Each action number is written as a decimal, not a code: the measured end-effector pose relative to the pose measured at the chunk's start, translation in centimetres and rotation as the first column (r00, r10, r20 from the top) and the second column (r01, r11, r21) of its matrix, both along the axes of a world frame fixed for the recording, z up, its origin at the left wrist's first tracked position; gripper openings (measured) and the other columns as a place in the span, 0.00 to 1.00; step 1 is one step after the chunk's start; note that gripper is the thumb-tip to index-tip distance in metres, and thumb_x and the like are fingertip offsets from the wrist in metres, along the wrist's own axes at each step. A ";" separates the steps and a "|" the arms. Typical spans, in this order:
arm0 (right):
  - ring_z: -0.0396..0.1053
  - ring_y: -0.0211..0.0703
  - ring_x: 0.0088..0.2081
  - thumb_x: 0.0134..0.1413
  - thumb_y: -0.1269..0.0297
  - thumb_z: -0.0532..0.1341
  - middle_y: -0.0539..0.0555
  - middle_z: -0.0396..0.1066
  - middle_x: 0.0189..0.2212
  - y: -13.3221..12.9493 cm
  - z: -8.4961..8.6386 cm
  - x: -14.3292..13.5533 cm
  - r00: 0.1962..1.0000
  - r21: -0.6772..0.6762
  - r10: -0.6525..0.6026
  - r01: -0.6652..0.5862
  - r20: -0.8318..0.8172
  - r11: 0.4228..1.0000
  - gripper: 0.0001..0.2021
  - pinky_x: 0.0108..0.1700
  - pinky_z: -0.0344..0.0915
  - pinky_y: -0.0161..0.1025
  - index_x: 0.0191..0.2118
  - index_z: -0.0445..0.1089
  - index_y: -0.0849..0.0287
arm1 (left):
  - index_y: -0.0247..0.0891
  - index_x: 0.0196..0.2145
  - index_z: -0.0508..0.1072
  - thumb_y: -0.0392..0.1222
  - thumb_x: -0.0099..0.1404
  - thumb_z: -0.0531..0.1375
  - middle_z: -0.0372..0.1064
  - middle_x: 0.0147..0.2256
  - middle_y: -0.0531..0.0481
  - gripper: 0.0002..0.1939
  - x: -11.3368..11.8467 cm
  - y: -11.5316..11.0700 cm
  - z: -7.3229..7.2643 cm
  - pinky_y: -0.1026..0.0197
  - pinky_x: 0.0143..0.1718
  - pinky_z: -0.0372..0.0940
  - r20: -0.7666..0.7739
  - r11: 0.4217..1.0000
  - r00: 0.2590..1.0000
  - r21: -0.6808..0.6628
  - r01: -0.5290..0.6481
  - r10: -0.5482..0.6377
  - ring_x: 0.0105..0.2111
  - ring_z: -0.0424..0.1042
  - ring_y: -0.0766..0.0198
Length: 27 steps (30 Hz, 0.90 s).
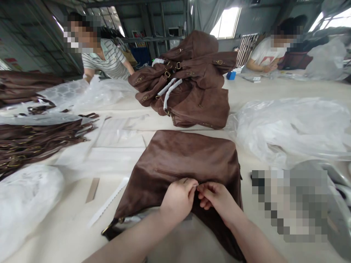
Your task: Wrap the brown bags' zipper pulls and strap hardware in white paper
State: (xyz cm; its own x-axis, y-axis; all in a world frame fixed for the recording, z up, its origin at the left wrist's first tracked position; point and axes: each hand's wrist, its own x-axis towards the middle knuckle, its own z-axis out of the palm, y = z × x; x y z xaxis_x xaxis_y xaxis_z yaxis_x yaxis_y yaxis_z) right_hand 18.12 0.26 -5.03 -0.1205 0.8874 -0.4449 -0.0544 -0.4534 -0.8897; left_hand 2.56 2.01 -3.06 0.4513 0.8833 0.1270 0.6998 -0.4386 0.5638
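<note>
A brown leather handbag (192, 149) lies flat in front of me, its zipped pocket slit facing up and its curved opening toward me. Over its near edge, my left hand (179, 197) is closed in a pinch, with a tiny pale bit showing at the fingertips. Right beside it, my right hand (214, 195) pinches too, its fingertips almost meeting the left ones. What the right fingers hold is too small to make out. A metal ring fitting (109, 226) sits at the bag's lower left corner.
A heap of brown bags (197, 98) with paper-wrapped handles stands beyond. Brown straps (41, 142) lie at left. Clear plastic bags (296, 128) cover the right side, another plastic bundle (27, 204) the near left. Two people work across the table (74, 197). A small blue box (231, 75) stands farther back.
</note>
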 end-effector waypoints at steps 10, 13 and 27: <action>0.71 0.33 0.22 0.53 0.64 0.59 0.51 0.72 0.23 -0.8 -0.5 -0.5 1.000 0.005 -0.002 0.002 0.000 1.000 0.08 0.23 0.67 0.29 0.29 0.70 0.63 | 0.33 0.34 0.70 0.37 0.60 0.54 0.69 0.25 0.53 0.07 0.5 -0.1 0.1 0.70 0.22 0.63 0.394 0.749 0.860 -0.662 0.020 0.325 0.20 0.64 0.73; 0.71 0.34 0.22 0.54 0.64 0.59 0.51 0.72 0.22 -0.6 -0.4 -0.6 1.000 0.014 -0.012 0.012 0.021 1.000 0.08 0.23 0.67 0.28 0.28 0.70 0.63 | 0.34 0.35 0.70 0.39 0.61 0.54 0.69 0.25 0.53 0.08 1.0 -0.9 0.0 0.70 0.23 0.64 0.425 0.783 0.834 -0.621 -0.014 0.351 0.21 0.66 0.72; 0.43 0.27 0.12 0.37 0.66 0.58 0.42 0.54 0.12 -0.6 0.4 -0.5 0.953 -0.055 -0.160 0.150 -0.259 0.987 0.04 0.14 0.34 0.30 0.20 0.63 0.60 | 0.37 0.37 0.70 0.34 0.63 0.53 0.72 0.32 0.50 0.07 1.6 -2.0 -0.4 0.65 0.33 0.66 0.328 0.961 0.923 -0.247 -0.122 0.201 0.30 0.72 0.66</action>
